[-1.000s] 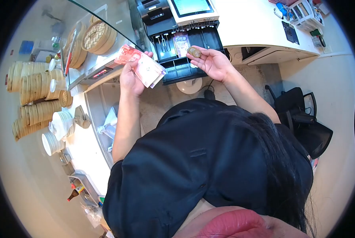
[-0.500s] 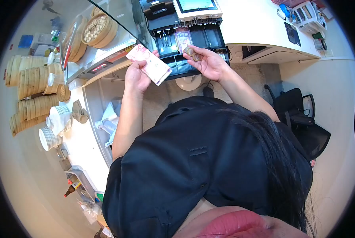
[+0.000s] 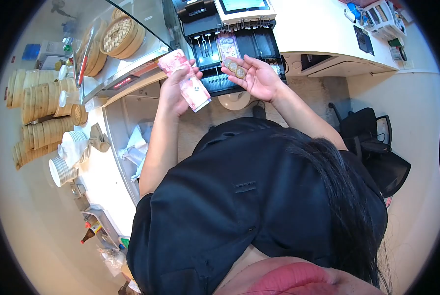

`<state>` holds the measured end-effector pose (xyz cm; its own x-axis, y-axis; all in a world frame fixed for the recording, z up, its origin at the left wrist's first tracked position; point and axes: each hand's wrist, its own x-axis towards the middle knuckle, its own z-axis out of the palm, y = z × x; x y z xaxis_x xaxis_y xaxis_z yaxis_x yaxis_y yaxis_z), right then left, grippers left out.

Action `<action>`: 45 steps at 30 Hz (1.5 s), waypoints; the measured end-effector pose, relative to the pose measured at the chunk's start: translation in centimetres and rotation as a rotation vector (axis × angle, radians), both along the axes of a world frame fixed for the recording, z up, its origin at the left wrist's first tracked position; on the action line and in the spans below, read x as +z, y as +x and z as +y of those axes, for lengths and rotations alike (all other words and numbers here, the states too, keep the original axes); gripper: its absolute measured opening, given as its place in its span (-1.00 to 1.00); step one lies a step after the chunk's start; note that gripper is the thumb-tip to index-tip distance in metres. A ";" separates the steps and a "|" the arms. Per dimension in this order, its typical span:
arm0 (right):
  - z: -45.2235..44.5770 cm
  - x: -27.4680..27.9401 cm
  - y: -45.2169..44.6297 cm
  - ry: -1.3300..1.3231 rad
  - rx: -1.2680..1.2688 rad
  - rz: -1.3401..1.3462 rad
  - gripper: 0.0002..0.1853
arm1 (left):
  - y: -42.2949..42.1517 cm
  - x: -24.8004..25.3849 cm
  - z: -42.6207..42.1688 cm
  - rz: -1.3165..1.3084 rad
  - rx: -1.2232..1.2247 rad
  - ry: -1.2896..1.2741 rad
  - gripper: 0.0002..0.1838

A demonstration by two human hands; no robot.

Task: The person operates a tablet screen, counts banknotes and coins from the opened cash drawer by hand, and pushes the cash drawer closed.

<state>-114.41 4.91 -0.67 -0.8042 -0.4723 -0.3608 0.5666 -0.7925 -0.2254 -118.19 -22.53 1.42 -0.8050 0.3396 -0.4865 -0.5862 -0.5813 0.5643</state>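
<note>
Pink banknotes (image 3: 195, 93) are gripped in my left hand (image 3: 173, 91), the thumb pressed across them and the notes fanned out on both sides of it. My right hand (image 3: 259, 78) is turned palm up, its fingers half stretched. Round two-tone coins (image 3: 239, 73) lie in a row along those fingers. Beneath and beyond both hands the cash drawer (image 3: 258, 44) is pulled out. A purple-tinted banknote (image 3: 227, 46) lies in one of its compartments, and metal bill clips stand raised along its back.
A tablet till (image 3: 243, 6) and a black printer (image 3: 195, 10) stand behind the drawer. To the left is a glass case with a bamboo steamer (image 3: 123, 38). Stacked plates (image 3: 62, 171) sit on the left counter. A black chair (image 3: 372, 142) stands at right.
My left thumb has shifted over the banknotes, which now spread differently and show more pink. My right fingers have opened out, so the coins lie more exposed.
</note>
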 end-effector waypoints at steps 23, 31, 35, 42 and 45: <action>0.1 0.5 0.4 0.272 0.029 0.079 -0.43 | 1.1 0.1 7.4 0.552 -0.079 -0.635 -0.58; 0.2 0.7 0.0 0.221 0.039 0.055 -0.44 | 0.3 -1.0 6.4 0.338 -0.059 -0.510 -0.68; 0.2 0.7 -0.1 0.207 0.037 0.045 -0.44 | 0.3 -1.0 5.7 0.174 -0.070 -0.388 -0.66; 0.0 -0.4 -0.5 0.201 0.027 0.000 -0.49 | -0.1 -1.5 4.6 0.051 -0.131 -0.087 -0.54; 0.1 -2.9 -0.9 0.432 -0.054 -0.082 -0.57 | 0.7 -0.4 5.7 0.136 -0.180 -0.182 -0.50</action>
